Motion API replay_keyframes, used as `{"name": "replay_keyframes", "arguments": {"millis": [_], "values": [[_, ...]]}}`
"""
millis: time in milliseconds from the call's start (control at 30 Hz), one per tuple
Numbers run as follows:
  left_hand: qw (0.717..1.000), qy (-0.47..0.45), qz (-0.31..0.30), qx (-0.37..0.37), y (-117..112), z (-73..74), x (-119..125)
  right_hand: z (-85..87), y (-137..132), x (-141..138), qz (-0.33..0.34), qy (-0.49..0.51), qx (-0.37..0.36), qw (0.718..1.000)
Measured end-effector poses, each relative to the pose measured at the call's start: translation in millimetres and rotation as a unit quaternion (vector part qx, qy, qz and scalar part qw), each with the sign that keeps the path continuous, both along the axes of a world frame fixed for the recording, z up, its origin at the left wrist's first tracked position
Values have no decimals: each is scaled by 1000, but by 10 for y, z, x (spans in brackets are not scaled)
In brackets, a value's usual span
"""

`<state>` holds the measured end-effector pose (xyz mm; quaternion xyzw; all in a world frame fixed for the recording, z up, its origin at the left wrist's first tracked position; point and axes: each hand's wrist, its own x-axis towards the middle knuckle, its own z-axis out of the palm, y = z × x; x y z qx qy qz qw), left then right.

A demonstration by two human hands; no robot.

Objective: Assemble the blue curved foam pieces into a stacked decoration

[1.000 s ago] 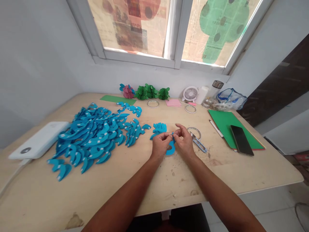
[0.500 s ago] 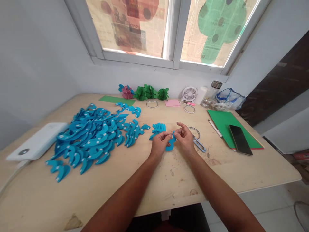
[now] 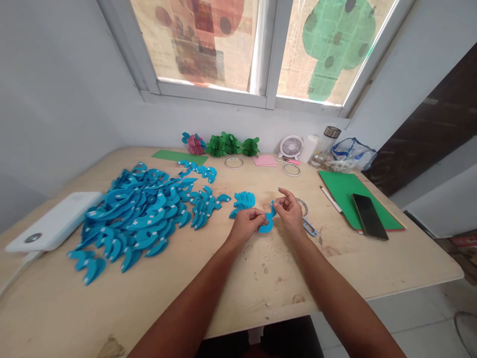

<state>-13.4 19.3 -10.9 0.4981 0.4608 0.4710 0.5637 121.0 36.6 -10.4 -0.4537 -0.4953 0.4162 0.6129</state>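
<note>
Between my hands is a curved blue paper piece (image 3: 266, 227). My left hand (image 3: 246, 223) is closed in a pinch at its left side. With thumb and forefinger, my right hand (image 3: 289, 213) pinches the upper right end of the same piece, its other fingers lifted. Just beyond my left hand lies a small stack of folded blue paper pieces (image 3: 244, 200). Near my right hand are a blue-handled cutter (image 3: 309, 227) and a roll of tape (image 3: 303, 206), partly hidden by the hand. A large heap of blue paper pieces with white squares (image 3: 149, 209) spreads to the left.
A white power bank (image 3: 55, 221) with a cable lies far left. Along the back stand green paper figures (image 3: 230, 144), a small fan (image 3: 291, 147) and a glass bottle (image 3: 325, 147). At right, a phone (image 3: 369, 216) rests on green sheets (image 3: 341, 186) beside a pen (image 3: 331, 200).
My hands have moved slightly apart, the right one going right with the end of the blue paper piece. More of the piece shows between them. The view has shifted a little.
</note>
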Motion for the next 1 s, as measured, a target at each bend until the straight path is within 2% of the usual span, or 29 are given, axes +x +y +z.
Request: {"name": "replay_keyframes", "arguments": {"millis": [133, 333, 400, 567, 733, 1000], "values": [[1000, 9, -10, -4, -3, 17, -11, -4, -1, 2, -1, -7, -6, 1000], [995, -17, 97, -22, 29, 13, -17, 29, -24, 4, -28, 7, 1, 1000], [991, -29, 129, -26, 40, 9, -21, 52, -46, -5, -8, 9, -4, 1000], [983, -48, 175, -17, 56, 6, -28, 87, -113, -73, 94, -18, -44, 994], [980, -83, 181, -15, 53, 23, -27, 63, -144, -133, 128, -36, -67, 989], [975, -127, 177, -37, 69, -13, -8, 49, -127, -110, 83, -75, -60, 992]]}}
